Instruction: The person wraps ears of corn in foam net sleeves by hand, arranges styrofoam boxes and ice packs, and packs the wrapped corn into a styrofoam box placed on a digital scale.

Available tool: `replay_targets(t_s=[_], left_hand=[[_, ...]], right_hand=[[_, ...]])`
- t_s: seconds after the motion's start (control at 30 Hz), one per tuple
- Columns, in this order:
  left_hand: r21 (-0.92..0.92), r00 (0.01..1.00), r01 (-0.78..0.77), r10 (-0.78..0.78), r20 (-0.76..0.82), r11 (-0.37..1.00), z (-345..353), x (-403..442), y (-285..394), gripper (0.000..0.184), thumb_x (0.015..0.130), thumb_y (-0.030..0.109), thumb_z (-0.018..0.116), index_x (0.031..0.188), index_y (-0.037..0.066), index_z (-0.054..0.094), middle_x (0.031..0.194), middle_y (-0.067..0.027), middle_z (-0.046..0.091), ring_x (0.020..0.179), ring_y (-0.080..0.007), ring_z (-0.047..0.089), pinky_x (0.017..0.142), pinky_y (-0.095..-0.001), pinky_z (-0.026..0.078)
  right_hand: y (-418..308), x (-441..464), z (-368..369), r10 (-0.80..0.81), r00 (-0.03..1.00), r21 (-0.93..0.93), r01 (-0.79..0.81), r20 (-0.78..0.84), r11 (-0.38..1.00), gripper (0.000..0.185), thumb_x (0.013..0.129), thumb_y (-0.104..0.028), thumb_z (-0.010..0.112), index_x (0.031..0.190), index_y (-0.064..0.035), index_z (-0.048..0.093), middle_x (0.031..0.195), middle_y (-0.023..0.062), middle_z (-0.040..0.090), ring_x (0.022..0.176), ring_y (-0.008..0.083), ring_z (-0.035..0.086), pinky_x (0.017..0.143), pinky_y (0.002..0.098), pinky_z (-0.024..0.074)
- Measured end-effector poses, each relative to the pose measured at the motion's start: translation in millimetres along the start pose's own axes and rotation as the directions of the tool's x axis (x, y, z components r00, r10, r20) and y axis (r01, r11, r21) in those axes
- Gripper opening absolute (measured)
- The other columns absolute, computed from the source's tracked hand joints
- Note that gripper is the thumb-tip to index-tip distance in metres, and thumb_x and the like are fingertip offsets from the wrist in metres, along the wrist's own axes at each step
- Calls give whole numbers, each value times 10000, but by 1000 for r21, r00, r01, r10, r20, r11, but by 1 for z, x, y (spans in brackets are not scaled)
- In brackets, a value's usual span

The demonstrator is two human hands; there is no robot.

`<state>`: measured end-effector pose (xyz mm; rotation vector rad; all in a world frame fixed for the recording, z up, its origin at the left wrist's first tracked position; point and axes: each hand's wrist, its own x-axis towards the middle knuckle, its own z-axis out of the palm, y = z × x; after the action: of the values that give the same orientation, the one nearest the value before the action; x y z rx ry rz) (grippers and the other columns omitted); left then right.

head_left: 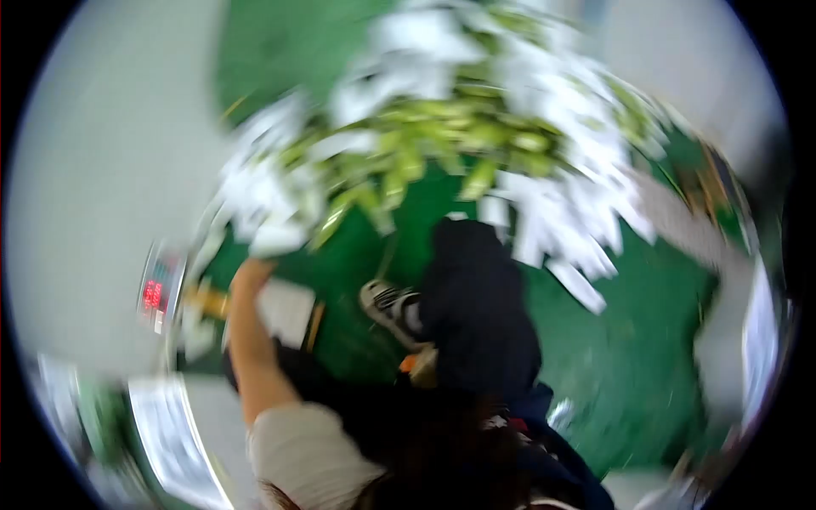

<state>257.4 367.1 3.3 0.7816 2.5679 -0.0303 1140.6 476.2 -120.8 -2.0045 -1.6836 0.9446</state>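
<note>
My left arm reaches forward on the left, and my left hand (257, 267) is at the near edge of a heap. It touches or lies just by a white piece (279, 240) that looks like paper or a thin sleeve. Blur hides the fingers. Beyond it spread long yellow-green pieces (408, 153), too smeared to name, mixed with many white strips or sleeves (557, 217). My right hand is out of view.
A scale with red digits (155, 293) stands at the left. A pale flat box or board (285, 310) sits beside my left forearm. My dark-trousered knee (476, 289) and a striped shoe (393, 308) rest on the green floor (620, 357).
</note>
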Motion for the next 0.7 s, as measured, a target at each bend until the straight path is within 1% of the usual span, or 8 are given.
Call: replay_targets(t_s=[0.1,0.17,0.23,0.3,0.43,0.5,0.6,0.7], left_hand=[[23,995,-39,37,88,999,-21,-12,13,599,751,566,563,992,24,647,880,-159,664,783,-284,625,711,-429,480],[69,917,-318,325,-229,946,-40,-36,8,649,771,594,539,1005,-5,624,1071,-217,613,1020,-367,570,860,-471,447],[-89,848,-260,183,-497,962,-88,-129,16,572,810,522,526,1144,59,563,1026,-202,630,994,-357,583,849,-459,459],[-257,643,-362,41,-765,896,-103,-190,-37,420,801,390,585,1080,76,581,933,-151,660,884,-359,614,773,-440,489],[-439,47,136,-449,-892,888,-11,-336,-217,323,788,147,640,1084,39,568,912,-131,641,796,-267,640,700,-361,499],[-577,-188,381,-550,-814,723,85,-447,-279,392,769,106,646,1135,29,529,1059,-148,599,901,-278,622,765,-361,494],[-695,-509,703,-576,-640,151,204,-618,-283,430,739,146,606,1129,-7,509,1084,-228,537,1018,-382,519,881,-437,425],[-596,-728,660,-585,-357,-457,303,-746,-267,539,732,241,646,1123,-88,473,1122,-256,517,1053,-391,509,906,-431,423]], right_hand=[[-132,91,56,-353,879,-83,397,319,914,346,786,-158,589,1115,-53,600,1131,158,577,1067,290,505,912,379,402],[-205,137,76,-500,765,-125,588,406,799,332,793,-165,591,1102,-46,605,1111,162,584,1041,293,515,892,380,410],[-278,182,92,-610,659,-171,728,439,664,319,800,-173,593,1090,-39,610,1090,166,590,1015,295,525,873,382,419],[-360,222,115,-702,550,-201,830,453,521,308,807,-181,595,1077,-33,615,1070,170,597,989,298,535,854,384,427],[-547,268,172,-821,315,-226,946,477,232,291,821,-197,598,1051,-20,624,1030,178,611,938,303,556,815,388,444],[-623,260,205,-850,210,-233,967,483,106,286,828,-205,600,1038,-13,629,1009,182,617,912,306,566,796,389,452],[-712,217,253,-859,70,-244,968,506,-65,281,839,-216,603,1019,-3,636,979,188,628,873,310,581,766,392,465],[-768,154,278,-877,-56,-261,944,478,-202,282,849,-228,605,999,7,644,949,194,638,835,314,596,737,395,477]])
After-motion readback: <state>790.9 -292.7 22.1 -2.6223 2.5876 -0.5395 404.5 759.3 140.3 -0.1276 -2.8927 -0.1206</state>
